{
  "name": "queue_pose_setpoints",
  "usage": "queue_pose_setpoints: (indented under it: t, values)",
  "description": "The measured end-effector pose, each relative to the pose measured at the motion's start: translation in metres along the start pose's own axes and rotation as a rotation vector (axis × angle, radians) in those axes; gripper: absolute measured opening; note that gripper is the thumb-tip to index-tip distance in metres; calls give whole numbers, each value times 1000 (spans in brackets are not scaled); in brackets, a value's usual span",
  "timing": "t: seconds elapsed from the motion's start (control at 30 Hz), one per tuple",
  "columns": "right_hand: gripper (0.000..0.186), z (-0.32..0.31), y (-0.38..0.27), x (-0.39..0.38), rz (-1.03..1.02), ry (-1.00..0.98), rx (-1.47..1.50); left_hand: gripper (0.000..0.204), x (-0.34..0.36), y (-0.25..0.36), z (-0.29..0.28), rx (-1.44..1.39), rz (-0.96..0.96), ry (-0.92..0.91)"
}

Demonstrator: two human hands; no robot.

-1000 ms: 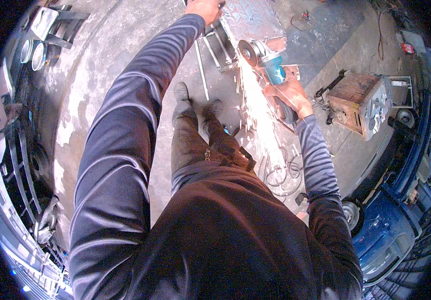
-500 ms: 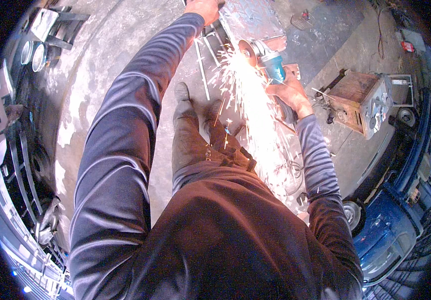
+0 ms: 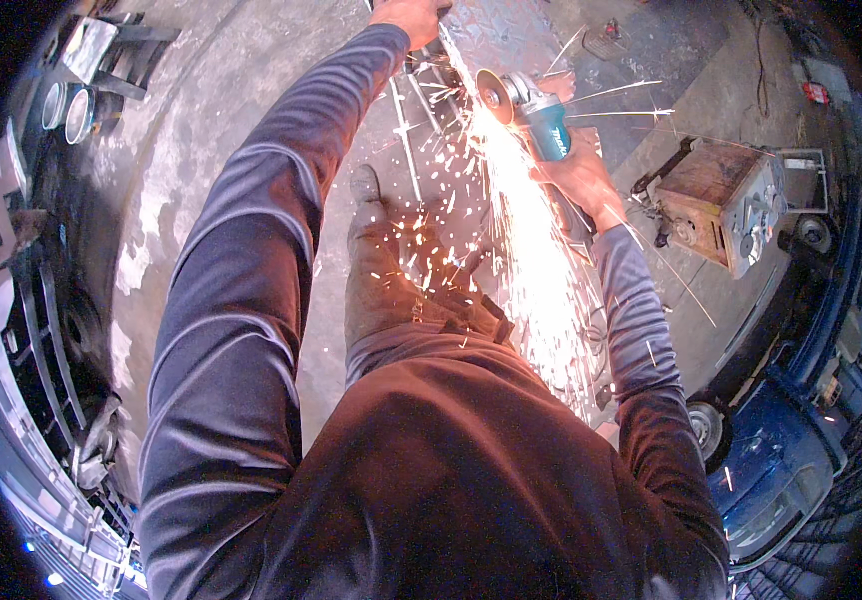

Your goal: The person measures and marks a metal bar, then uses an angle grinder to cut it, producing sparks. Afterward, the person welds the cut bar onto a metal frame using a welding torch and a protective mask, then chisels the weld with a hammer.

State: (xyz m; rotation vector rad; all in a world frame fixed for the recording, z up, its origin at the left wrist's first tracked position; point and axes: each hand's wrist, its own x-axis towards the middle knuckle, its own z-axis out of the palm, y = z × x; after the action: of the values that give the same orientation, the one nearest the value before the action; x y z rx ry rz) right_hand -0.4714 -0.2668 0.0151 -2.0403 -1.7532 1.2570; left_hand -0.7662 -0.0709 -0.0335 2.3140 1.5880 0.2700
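At 10 o'clock sit two round pails [image 3: 69,115]. At 12, the top edge cuts off part of the left hand [image 3: 409,18], so I cannot tell how open its grip is or what it has. Past 12 lies a flat metal piece [image 3: 511,35] (its far end is cut off too). At 1 o'clock is the grinder [image 3: 549,128]; sparks [image 3: 536,270] are so bright I cannot see if its disc [image 3: 494,97] touches the metal. The right hand [image 3: 588,180] has its grip closed around the grinder, hiding some of it. At 2 stands a brown box [image 3: 693,200]; at 4, something blue [image 3: 781,470], partly dark.
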Motion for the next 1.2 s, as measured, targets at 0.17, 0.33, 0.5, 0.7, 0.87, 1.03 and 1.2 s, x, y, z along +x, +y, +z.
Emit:
queue_pose_setpoints:
  t: [0.17,0.33,0.5,0.7,0.87,1.03,1.2]
  values:
    - [69,-1,-17,2,70,-13,-74,40,2,-4,1,15,-12,-1]
    - [65,3,-11,-5,27,25,-67,39,5,-14,9,71,50,36]
    - [61,4,-10,-10,90,-28,-9,40,9,-19,13,6,-40,5]
    - [70,14,-3,-17,71,45,-19,42,18,-34,29,34,83,16]
    - [78,20,-13,-28,147,27,-103,43,18,-39,31,31,49,-4]
    - [73,28,3,-65,166,35,247,41,14,-31,22,-4,82,34]
    - [64,49,22,-61,166,91,104,38,22,-58,33,75,221,10]
